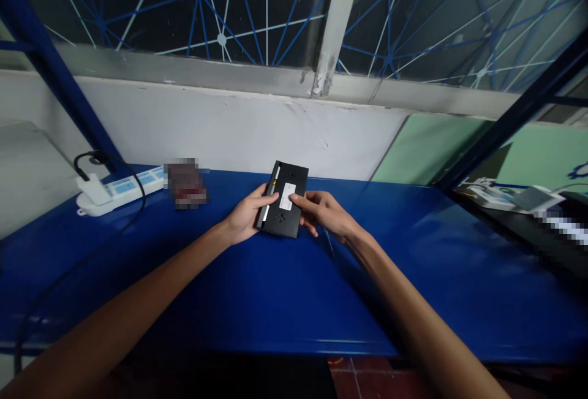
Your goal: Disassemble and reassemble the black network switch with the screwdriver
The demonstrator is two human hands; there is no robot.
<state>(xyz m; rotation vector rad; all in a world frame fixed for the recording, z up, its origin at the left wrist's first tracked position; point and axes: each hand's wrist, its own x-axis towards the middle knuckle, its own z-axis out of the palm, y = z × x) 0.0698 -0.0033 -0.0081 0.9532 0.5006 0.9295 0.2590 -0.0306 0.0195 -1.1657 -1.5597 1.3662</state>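
Observation:
A flat black rectangular device [285, 224] is tilted above the blue table, with a white label on its face and a pale strip with a small yellow mark along its left edge. My left hand [245, 215] grips it from the left, thumb on the face and fingers hidden behind. From the right, my right hand [328, 212] closes on it with the thumb at the label's edge and the other fingers curled. A thin, slender item [329, 243] shows below my right hand; I cannot make out what it is or whether the hand holds it.
A white power strip [135, 189] with a plugged-in adapter and black cable [94, 233] lies at the left. Beside it is a blurred-out dark object [186, 183]. A white adapter [537, 198] and other items sit at the right. Blue frame posts flank the blue table [275, 301].

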